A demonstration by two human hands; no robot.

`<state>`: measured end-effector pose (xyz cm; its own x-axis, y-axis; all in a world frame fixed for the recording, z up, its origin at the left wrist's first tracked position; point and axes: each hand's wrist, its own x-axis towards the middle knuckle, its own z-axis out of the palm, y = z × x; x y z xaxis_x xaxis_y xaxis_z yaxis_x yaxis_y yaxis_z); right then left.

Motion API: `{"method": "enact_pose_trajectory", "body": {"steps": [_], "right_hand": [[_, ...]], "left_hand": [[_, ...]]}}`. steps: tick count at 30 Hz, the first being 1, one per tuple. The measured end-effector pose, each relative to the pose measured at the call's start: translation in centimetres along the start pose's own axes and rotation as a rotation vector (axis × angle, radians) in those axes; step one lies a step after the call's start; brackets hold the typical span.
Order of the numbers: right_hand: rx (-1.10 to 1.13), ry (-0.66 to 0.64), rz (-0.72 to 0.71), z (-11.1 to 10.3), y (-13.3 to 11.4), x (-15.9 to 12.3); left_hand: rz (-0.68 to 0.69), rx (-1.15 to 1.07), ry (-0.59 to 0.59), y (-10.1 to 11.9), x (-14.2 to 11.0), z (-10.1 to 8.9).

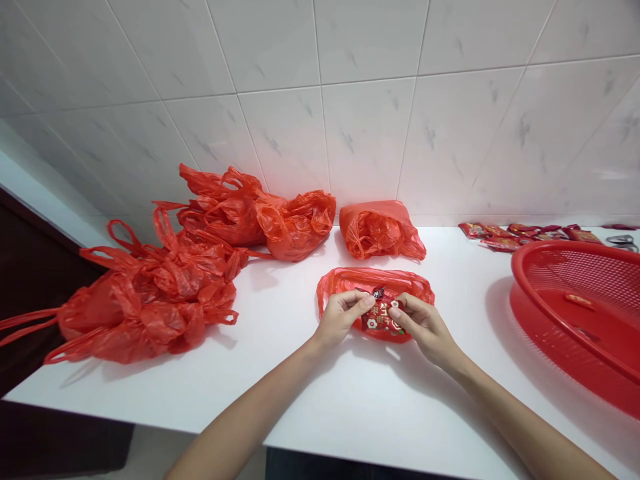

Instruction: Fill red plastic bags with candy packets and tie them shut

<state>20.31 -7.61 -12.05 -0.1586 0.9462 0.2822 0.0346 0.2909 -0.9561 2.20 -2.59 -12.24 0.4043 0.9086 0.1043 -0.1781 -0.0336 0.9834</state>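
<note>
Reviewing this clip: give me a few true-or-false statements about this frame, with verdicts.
1. The left hand and right hand both pinch a red printed packet above a red plastic bag. True.
2. The red plastic basket sits left of the hands. False: it sits to their right.
3. Bunched red plastic bags lie left of the hands on the white counter. True.
4. The wall is bare brick. False: it is white marbled tile.
5. Small red packets lie along the wall at the counter's far right. True.

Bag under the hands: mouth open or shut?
Open: the red plastic bag lies with its rim spread wide, and the left hand and right hand pinch a red printed packet at its mouth.
</note>
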Motion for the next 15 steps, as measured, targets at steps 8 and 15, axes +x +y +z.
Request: {"method": "enact_pose_trajectory", "body": {"steps": [8,15], "right_hand": [[0.017,-0.016,0.045,-0.09,0.34,0.04],[-0.044,-0.205,0.120,-0.34,0.72,-0.02]], "left_hand": [[-0.029,0.061,-0.109,-0.32,-0.08,-0.02],[0.077,0.147,-0.072,-0.80,-0.17,-0.13]]}}
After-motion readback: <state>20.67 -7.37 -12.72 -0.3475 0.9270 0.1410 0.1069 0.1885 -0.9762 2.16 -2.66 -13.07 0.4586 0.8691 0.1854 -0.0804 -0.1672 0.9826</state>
